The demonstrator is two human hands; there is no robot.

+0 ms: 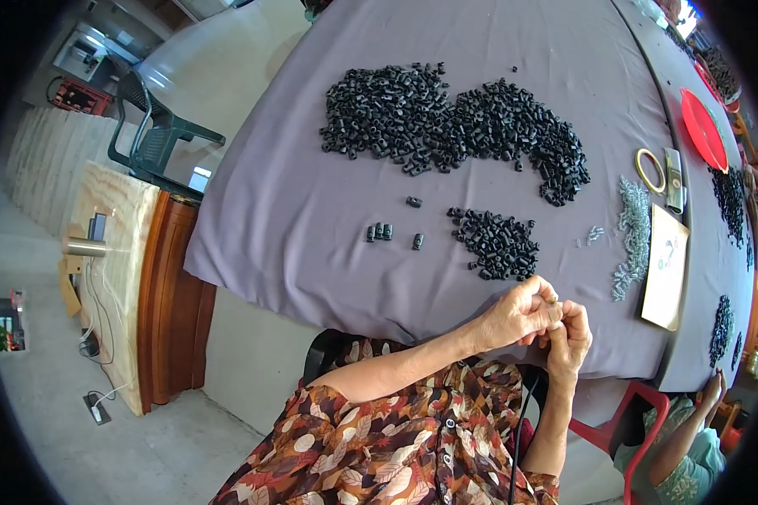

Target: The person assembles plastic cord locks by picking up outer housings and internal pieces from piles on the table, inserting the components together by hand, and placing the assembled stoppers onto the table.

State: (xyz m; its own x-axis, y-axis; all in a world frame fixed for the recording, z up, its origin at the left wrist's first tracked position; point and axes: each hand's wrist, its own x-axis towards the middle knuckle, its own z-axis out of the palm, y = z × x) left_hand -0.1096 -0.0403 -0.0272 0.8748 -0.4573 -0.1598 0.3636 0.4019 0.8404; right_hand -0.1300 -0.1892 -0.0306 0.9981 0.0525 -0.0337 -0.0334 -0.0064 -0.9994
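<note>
My left hand (pixel 524 315) and my right hand (pixel 569 338) meet over the near edge of the cloth-covered table, fingertips pinched together. Whatever they hold is too small and too hidden to make out. Just beyond my left hand lies a small pile of short black plastic parts (pixel 499 244). Farther off spreads a bigger heap of small black tubular parts (pixel 396 118). To the right of my hands is a long pile of tiny silvery metal pieces, like springs (pixel 633 231), with several strays (pixel 595 234) beside it. Left of the small pile, a few black cylinders (pixel 380 231) are set apart in a row.
Right of the metal pieces lie a tan card (pixel 665 268), a roll of tape (pixel 649 171) and a flat box (pixel 675 181). A red tray (pixel 704 131) sits on the adjoining table. At lower right another person's hands (pixel 714 389) are near more black parts (pixel 722 330).
</note>
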